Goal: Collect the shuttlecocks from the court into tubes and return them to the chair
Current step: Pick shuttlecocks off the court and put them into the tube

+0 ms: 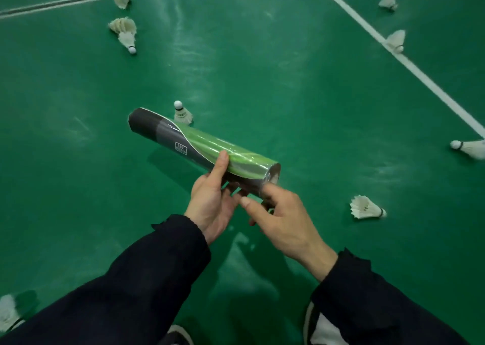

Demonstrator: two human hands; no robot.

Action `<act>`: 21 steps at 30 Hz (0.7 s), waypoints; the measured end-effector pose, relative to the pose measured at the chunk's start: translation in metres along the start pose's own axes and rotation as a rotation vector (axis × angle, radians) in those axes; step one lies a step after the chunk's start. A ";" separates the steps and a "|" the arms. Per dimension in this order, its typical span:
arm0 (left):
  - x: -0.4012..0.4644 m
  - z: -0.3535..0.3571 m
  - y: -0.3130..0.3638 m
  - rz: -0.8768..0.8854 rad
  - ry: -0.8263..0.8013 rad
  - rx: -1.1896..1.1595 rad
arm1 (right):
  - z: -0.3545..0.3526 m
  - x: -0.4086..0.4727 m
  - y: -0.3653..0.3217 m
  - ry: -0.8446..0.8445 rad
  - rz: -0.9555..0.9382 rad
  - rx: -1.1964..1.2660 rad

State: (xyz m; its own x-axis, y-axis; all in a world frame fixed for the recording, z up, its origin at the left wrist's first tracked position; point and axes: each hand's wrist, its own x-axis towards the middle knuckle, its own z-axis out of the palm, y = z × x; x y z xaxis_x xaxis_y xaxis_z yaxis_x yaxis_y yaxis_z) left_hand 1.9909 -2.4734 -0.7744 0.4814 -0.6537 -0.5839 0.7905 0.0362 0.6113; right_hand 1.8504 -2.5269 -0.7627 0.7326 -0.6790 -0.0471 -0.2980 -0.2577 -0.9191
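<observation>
Left grip: your left hand clasps the tube — thumb on top.
Right grip: your right hand fingers the tube's near end; whether it grasps, can't tell.
Floor: green court, shuttlecocks scattered — white line right.

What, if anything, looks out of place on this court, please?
Loose shuttlecocks lie scattered over the green floor: one nested stack far left, one on the white line, another beside the tube held by the left hand.
</observation>
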 end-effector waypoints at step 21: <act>0.016 0.033 -0.046 -0.202 -0.042 -0.032 | -0.139 -0.023 0.145 0.529 0.022 -0.591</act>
State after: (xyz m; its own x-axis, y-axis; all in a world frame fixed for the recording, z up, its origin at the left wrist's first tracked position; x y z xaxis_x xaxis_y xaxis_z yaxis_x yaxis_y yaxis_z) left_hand 1.9499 -2.5104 -0.7937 0.2958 -0.6813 -0.6696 0.8815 -0.0754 0.4661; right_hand 1.7054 -2.6436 -0.8402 0.3793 -0.8862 0.2659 -0.6932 -0.4625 -0.5528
